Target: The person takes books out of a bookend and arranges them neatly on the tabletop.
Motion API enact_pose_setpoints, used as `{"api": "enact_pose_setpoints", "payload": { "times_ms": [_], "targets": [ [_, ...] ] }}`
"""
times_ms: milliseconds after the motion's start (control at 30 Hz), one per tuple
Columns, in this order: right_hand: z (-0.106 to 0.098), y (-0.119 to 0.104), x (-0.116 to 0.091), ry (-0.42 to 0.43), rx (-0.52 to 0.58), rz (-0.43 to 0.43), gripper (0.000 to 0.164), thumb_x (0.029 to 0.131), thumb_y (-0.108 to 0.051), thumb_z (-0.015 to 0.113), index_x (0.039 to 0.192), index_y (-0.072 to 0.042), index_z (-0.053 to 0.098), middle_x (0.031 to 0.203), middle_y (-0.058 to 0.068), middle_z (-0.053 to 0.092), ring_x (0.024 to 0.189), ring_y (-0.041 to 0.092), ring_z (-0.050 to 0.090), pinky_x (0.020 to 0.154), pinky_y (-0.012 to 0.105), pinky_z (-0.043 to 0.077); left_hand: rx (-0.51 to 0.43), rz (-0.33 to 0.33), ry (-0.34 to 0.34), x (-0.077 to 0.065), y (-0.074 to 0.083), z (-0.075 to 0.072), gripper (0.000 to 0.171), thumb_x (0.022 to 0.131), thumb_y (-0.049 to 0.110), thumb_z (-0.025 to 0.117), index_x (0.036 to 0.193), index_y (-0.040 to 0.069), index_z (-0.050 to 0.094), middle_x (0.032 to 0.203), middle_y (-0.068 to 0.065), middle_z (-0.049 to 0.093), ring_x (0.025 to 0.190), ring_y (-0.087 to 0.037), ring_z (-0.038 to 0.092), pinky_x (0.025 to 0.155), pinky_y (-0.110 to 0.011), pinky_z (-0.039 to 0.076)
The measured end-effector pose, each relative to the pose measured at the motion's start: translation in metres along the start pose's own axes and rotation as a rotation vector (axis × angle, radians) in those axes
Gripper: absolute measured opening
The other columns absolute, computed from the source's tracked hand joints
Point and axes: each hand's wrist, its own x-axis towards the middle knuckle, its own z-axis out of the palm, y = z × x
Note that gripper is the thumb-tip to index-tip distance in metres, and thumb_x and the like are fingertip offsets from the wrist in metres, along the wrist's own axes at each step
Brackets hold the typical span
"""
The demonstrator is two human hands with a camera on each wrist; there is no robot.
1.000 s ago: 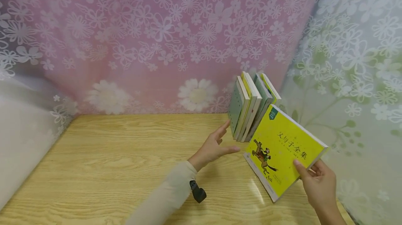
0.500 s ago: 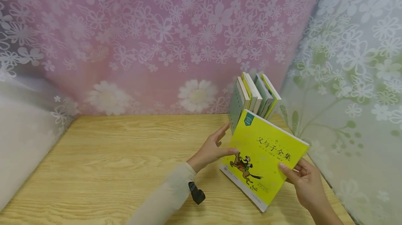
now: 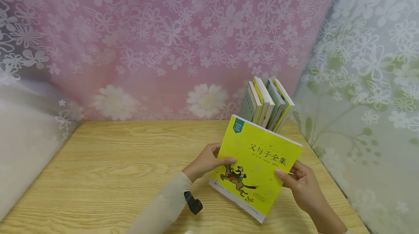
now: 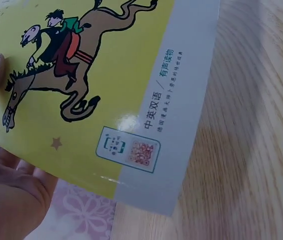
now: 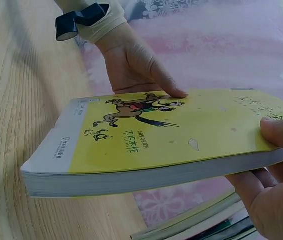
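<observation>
A yellow paperback book [image 3: 252, 168] with a cartoon of riders on a galloping horse is held up, tilted, cover facing the head camera. My left hand [image 3: 204, 163] grips its left edge, thumb on the cover and fingers behind. At the opposite edge my right hand [image 3: 301, 183] pinches the book the same way, its thumb beside the title. In the right wrist view the thick page block of the book [image 5: 131, 182] shows between the covers, and the fingers [image 5: 261, 187] of the right hand lie underneath. The left wrist view shows the book's white bottom strip [image 4: 166, 110].
Behind the held book, several books [image 3: 266, 103] stand upright in a row at the back right of the wooden table [image 3: 114, 176]. A pink floral curtain [image 3: 147, 45] hangs along the back, and a pale floral one [image 3: 366, 99] borders the right side.
The yellow book has moved left and toward me, away from the standing row. My left hand, earlier reaching beside the row, has taken hold of the book's left edge.
</observation>
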Motion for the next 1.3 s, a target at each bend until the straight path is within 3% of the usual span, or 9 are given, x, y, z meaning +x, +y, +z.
{"api": "enact_pose_setpoints", "payload": {
  "times_ms": [233,500,833,1100,1233,1300],
  "targets": [
    [0.007,0.004,0.008,-0.056,0.053,0.015,0.039,0.094,0.011,0.048,0.131,-0.001,0.054,0.115,0.0,0.069,0.091,0.023,0.071,0.068,0.038,0.059,-0.063,-0.003,-0.06,-0.009,-0.001,-0.013,0.037,0.09,0.021,0.069,0.125,0.014,0.063,0.11,-0.01,0.071,0.092,-0.026,0.071,0.079,-0.04,0.057],
    [0.008,0.011,0.014,-0.135,0.157,0.049,0.041,0.096,0.01,0.044,0.132,-0.007,0.054,0.118,0.002,0.068,0.095,0.023,0.07,0.072,0.039,0.058,-0.089,0.023,-0.135,-0.015,-0.003,-0.023,0.039,0.094,0.017,0.063,0.132,0.01,0.057,0.115,-0.015,0.068,0.095,-0.027,0.07,0.08,-0.043,0.057],
    [0.012,0.019,0.017,-0.174,0.272,0.154,0.04,0.099,0.006,0.042,0.129,-0.016,0.056,0.12,0.001,0.067,0.1,0.021,0.068,0.079,0.035,0.057,-0.121,0.033,-0.086,-0.024,-0.003,-0.025,0.039,0.092,0.013,0.066,0.13,0.008,0.059,0.113,-0.016,0.069,0.095,-0.029,0.07,0.079,-0.044,0.057],
    [0.01,0.023,0.02,-0.187,0.235,0.21,0.038,0.099,0.002,0.044,0.13,-0.019,0.054,0.121,-0.002,0.066,0.103,0.018,0.067,0.084,0.031,0.056,-0.122,0.042,-0.058,-0.031,-0.002,-0.025,0.039,0.091,0.012,0.066,0.13,0.008,0.06,0.113,-0.016,0.069,0.094,-0.029,0.07,0.078,-0.045,0.057],
    [0.007,0.025,0.023,-0.181,0.198,0.209,0.036,0.101,-0.002,0.043,0.133,-0.016,0.05,0.122,-0.003,0.064,0.107,0.015,0.065,0.088,0.029,0.053,-0.115,0.019,-0.022,-0.035,-0.001,-0.027,0.039,0.092,0.015,0.066,0.129,0.008,0.06,0.113,-0.015,0.069,0.093,-0.028,0.07,0.077,-0.045,0.057],
    [0.005,0.026,0.024,-0.152,0.176,0.2,0.037,0.102,-0.004,0.042,0.138,-0.008,0.044,0.124,-0.006,0.063,0.11,0.011,0.062,0.09,0.027,0.052,-0.105,0.005,0.0,-0.037,-0.001,-0.03,0.039,0.092,0.016,0.066,0.129,0.008,0.06,0.111,-0.015,0.069,0.092,-0.028,0.07,0.077,-0.045,0.057]
  ]
}}
